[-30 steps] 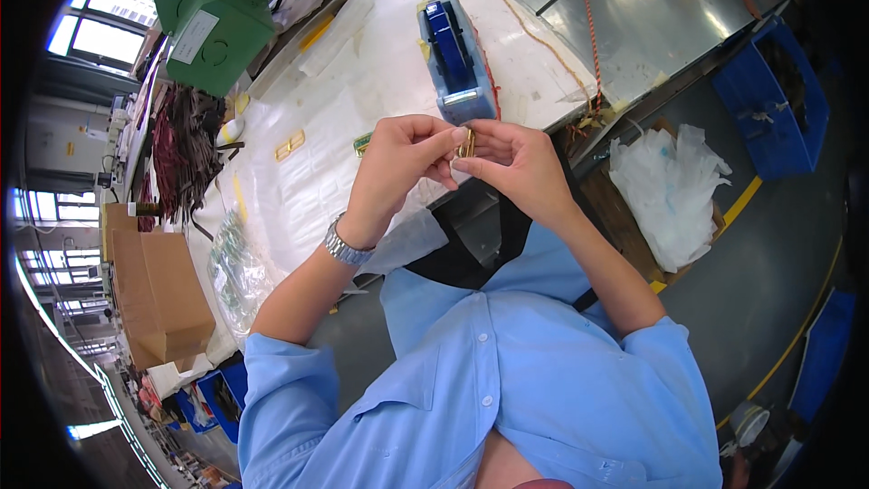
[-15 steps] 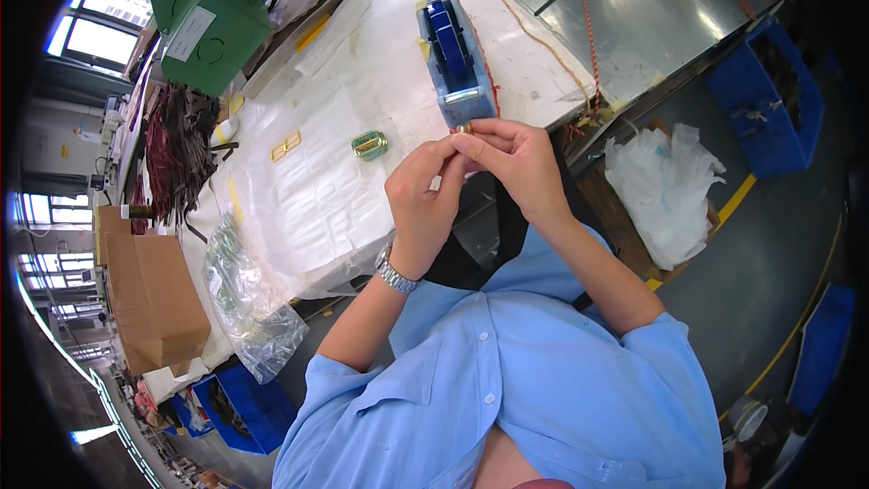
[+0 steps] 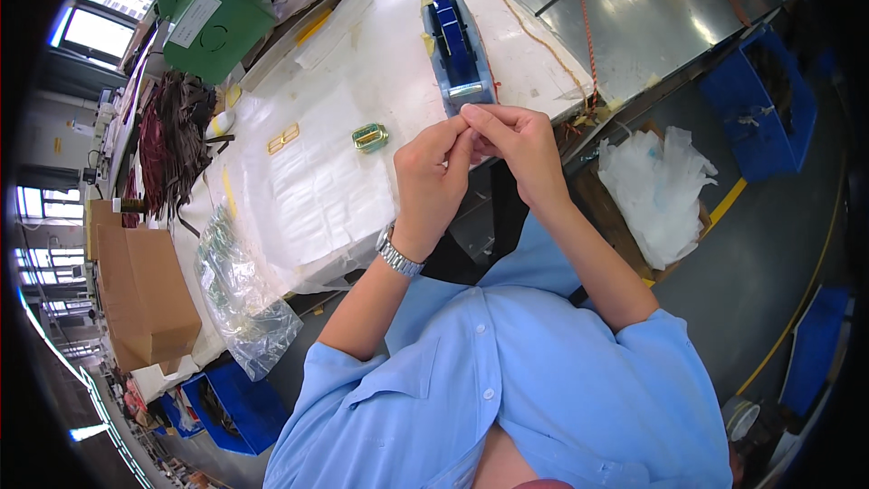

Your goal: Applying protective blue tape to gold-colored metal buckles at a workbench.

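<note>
Now, fingertips together, the left hand [image 3: 429, 179] and right hand [image 3: 527, 150] meet by the near edge of the worktable [image 3: 536, 63], just before the tape dispenser [image 3: 460, 54]. The gold fitting, visible a second ago, is hidden, probably between them for close fingerwork; their grip cannot be confirmed. A green-and-gold buckle [image 3: 369, 137] now lies uncovered inside that edge.
</note>
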{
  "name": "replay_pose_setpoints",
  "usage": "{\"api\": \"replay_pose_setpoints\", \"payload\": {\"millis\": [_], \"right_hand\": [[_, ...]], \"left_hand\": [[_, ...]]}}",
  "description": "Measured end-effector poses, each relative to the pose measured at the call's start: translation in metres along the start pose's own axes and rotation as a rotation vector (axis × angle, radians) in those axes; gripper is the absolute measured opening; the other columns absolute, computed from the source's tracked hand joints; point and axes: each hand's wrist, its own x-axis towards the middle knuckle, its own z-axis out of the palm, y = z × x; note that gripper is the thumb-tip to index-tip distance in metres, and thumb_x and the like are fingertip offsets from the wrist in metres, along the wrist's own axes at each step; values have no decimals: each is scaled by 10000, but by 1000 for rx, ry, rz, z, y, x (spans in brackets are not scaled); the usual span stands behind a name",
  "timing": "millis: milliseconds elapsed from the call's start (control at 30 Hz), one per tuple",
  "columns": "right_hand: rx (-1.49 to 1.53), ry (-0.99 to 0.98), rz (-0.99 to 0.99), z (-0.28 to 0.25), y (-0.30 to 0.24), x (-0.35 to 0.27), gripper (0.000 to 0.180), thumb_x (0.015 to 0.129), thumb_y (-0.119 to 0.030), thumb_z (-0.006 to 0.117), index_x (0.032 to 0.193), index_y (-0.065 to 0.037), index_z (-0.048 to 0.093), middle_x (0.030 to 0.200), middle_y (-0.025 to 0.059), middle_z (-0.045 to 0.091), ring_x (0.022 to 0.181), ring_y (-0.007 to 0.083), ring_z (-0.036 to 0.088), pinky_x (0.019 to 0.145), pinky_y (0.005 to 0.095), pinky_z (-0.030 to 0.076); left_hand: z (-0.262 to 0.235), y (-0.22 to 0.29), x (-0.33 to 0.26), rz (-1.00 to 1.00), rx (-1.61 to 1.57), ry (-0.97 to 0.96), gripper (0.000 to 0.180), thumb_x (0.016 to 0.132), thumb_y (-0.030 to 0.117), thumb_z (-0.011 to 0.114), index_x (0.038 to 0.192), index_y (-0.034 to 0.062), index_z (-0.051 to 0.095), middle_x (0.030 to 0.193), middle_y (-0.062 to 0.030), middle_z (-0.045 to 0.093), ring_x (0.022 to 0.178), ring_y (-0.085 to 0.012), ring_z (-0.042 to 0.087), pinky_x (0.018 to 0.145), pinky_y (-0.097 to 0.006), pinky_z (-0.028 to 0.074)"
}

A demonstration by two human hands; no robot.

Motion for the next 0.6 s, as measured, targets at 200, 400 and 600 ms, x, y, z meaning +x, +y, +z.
{"api": "replay_pose_setpoints", "payload": {"millis": [200, 400, 600], "right_hand": [[-19, -16, 190, -20, 8, -10, 301, 1073, -237, 732, 1083, 55, 803, 870, 68, 760, 755, 105, 705, 715, 259, 600], [-306, -160, -31, -9, -33, -69, 350, 1050, -174, 751, 1277, 90, 714, 1009, 102, 817, 953, 118, 761, 841, 279, 605], [-638, -292, -58, -10, -32, -77, 359, 969, -50, 795, 1306, 41, 709, 1078, 115, 816, 930, 135, 758, 842, 308, 605]], "left_hand": [[10, -4, -24, -134, -101, -67, 146, 1053, 4, 662, 1128, -62, 769, 876, -101, 779, 716, -148, 759, 661, -274, 611], [-19, 28, -52, -340, -557, -48, 200, 1093, 96, 680, 1167, -75, 752, 909, -74, 737, 762, -149, 724, 707, -276, 602], [-31, 15, -81, -523, -723, -109, 163, 1081, 95, 681, 1129, -33, 770, 960, -17, 683, 743, -79, 614, 698, -241, 525]]}}
